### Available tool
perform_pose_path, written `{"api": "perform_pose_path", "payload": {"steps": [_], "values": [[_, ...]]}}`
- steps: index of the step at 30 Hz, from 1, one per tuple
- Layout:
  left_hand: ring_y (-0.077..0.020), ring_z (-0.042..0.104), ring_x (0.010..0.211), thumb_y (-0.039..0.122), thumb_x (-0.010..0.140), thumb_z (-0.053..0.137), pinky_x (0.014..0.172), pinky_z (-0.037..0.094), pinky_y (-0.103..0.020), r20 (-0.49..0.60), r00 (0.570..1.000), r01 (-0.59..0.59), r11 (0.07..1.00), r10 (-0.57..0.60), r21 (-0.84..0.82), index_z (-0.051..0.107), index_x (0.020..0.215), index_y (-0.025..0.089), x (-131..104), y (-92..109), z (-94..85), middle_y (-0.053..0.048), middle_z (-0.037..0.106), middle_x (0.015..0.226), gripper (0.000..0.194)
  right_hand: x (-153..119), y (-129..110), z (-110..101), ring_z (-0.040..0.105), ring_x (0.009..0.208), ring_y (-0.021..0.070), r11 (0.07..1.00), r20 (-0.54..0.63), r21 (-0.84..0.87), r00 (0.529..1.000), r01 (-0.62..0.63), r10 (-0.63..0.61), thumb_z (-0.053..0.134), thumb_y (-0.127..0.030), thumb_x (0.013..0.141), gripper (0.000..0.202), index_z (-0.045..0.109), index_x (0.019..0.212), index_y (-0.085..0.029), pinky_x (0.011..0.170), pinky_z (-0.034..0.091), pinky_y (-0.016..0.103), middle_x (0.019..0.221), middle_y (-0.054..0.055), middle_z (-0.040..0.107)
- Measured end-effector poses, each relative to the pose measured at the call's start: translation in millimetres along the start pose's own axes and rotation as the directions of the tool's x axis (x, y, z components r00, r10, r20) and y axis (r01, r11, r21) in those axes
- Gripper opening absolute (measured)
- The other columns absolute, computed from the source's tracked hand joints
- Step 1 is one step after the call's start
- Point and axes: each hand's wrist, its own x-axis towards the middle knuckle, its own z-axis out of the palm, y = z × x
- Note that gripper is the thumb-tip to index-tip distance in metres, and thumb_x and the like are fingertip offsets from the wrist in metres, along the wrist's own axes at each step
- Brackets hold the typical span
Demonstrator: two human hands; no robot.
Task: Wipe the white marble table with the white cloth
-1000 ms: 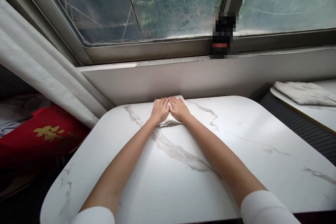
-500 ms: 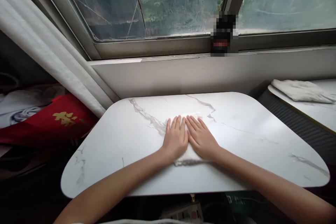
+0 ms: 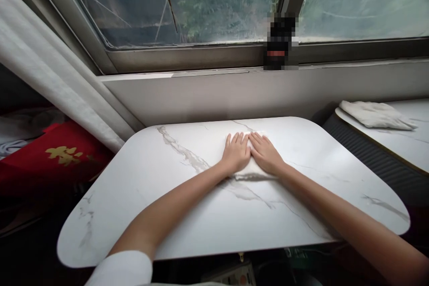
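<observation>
A white cloth (image 3: pixel 254 172) lies flat on a white marble-patterned table (image 3: pixel 187 223), toward its far side. Pressed on top of it are both of my hands, side by side, with the thumbs close together. My left hand (image 3: pixel 236 153) rests palm down with fingers stretched forward and slightly apart. Beside it, my right hand (image 3: pixel 266 153) lies flat the same way, arm reaching in from the lower right. Most of the cloth is hidden under the palms; its near edge shows below the wrists.
A second marble-patterned table (image 3: pixel 415 143) stands at the right, bearing a crumpled pale cloth (image 3: pixel 375 115). The window sill wall (image 3: pixel 201 98) bounds the far side. At the left hang a white curtain (image 3: pixel 60 71) and a red fabric item with gold print (image 3: pixel 67 161).
Both hands and the cloth beneath them have slid forward across the table, away from me and slightly right. The camera view has shifted a little.
</observation>
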Motion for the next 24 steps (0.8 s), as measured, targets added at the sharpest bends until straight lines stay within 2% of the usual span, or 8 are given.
{"api": "perform_pose_path", "payload": {"steps": [3, 6, 9, 12, 15, 18, 21, 24], "values": [[-0.0207, 0.029, 0.137, 0.027, 0.097, 0.024, 0.115, 0.014, -0.043, -0.014, 0.999, 0.043, 0.999, -0.043, -0.008, 0.036, 0.141, 0.011, 50, -12, 10.3, -0.009, 0.037, 0.147, 0.049, 48, 28, 2, 0.026, 0.139, 0.0225, 0.999, -0.003, -0.037, 1.0, 0.007, -0.007, 0.023, -0.025, 0.092, 0.055, 0.036, 0.141, -0.004, 0.113, 0.021, 0.042, 0.149, 0.014, 0.032], [-0.0203, 0.03, 0.136, 0.028, 0.096, 0.024, 0.115, 0.014, -0.043, -0.033, 0.995, 0.091, 0.996, -0.092, -0.018, 0.037, 0.141, 0.012, 83, -15, 17.6, -0.009, 0.038, 0.147, 0.049, 78, 52, 6, 0.029, 0.138, 0.0214, 0.999, -0.025, -0.022, 0.999, 0.032, -0.032, 0.024, -0.024, 0.092, 0.054, 0.038, 0.141, -0.007, 0.112, 0.023, 0.041, 0.148, 0.012, 0.035], [-0.0205, 0.031, 0.136, 0.027, 0.095, 0.024, 0.114, 0.013, -0.043, -0.055, 0.99, 0.126, 0.992, -0.127, -0.02, 0.039, 0.14, 0.012, 102, -14, 21.9, -0.009, 0.039, 0.146, 0.049, 94, 68, 9, 0.033, 0.136, 0.0215, 0.999, -0.065, -0.002, 0.997, 0.032, -0.032, 0.025, -0.024, 0.091, 0.053, 0.042, 0.139, -0.009, 0.111, 0.025, 0.042, 0.146, 0.011, 0.039], [-0.0204, 0.031, 0.135, 0.026, 0.095, 0.024, 0.114, 0.013, -0.043, -0.069, 0.988, 0.136, 0.991, -0.137, -0.019, 0.04, 0.139, 0.012, 110, -13, 23.7, -0.009, 0.04, 0.145, 0.048, 100, 74, 11, 0.034, 0.135, 0.0224, 1.0, -0.085, -0.009, 0.996, 0.015, -0.016, 0.026, -0.024, 0.091, 0.053, 0.043, 0.138, -0.008, 0.11, 0.027, 0.042, 0.145, 0.012, 0.04], [-0.0205, 0.03, 0.137, 0.026, 0.096, 0.024, 0.114, 0.013, -0.043, -0.068, 0.988, 0.136, 0.991, -0.137, -0.013, 0.039, 0.14, 0.012, 107, -11, 23.9, -0.009, 0.039, 0.146, 0.049, 93, 72, 11, 0.033, 0.136, 0.0225, 1.0, -0.098, -0.019, 0.995, 0.024, -0.026, 0.026, -0.024, 0.091, 0.053, 0.042, 0.139, -0.008, 0.111, 0.026, 0.043, 0.146, 0.012, 0.039], [-0.0208, 0.029, 0.137, 0.027, 0.096, 0.024, 0.114, 0.013, -0.044, -0.053, 0.991, 0.125, 0.992, -0.125, -0.008, 0.038, 0.141, 0.012, 92, -1, 22.5, -0.01, 0.037, 0.147, 0.049, 73, 67, 9, 0.032, 0.136, 0.0233, 0.999, -0.107, -0.023, 0.994, 0.033, -0.035, 0.026, -0.023, 0.091, 0.053, 0.041, 0.139, -0.007, 0.111, 0.025, 0.044, 0.146, 0.014, 0.038], [-0.0232, 0.029, 0.137, 0.028, 0.096, 0.025, 0.114, 0.013, -0.045, -0.057, 0.994, 0.098, 0.995, -0.097, 0.002, 0.037, 0.141, 0.01, 60, 22, 18.2, -0.013, 0.037, 0.147, 0.049, 32, 62, 3, 0.03, 0.137, 0.024, 0.996, -0.107, -0.022, 0.991, 0.084, -0.086, 0.025, -0.024, 0.092, 0.053, 0.04, 0.139, -0.005, 0.111, 0.025, 0.046, 0.146, 0.015, 0.037], [-0.0287, 0.027, 0.138, 0.029, 0.096, 0.024, 0.114, 0.013, -0.05, -0.041, 0.998, 0.058, 0.998, -0.057, 0.022, 0.034, 0.142, 0.004, 12, 56, 10.1, -0.018, 0.035, 0.147, 0.053, -27, 53, -8, 0.025, 0.139, 0.0222, 0.987, -0.097, -0.015, 0.982, 0.163, -0.163, 0.021, -0.027, 0.095, 0.053, 0.036, 0.142, -0.005, 0.113, 0.023, 0.045, 0.148, 0.015, 0.034]]}}
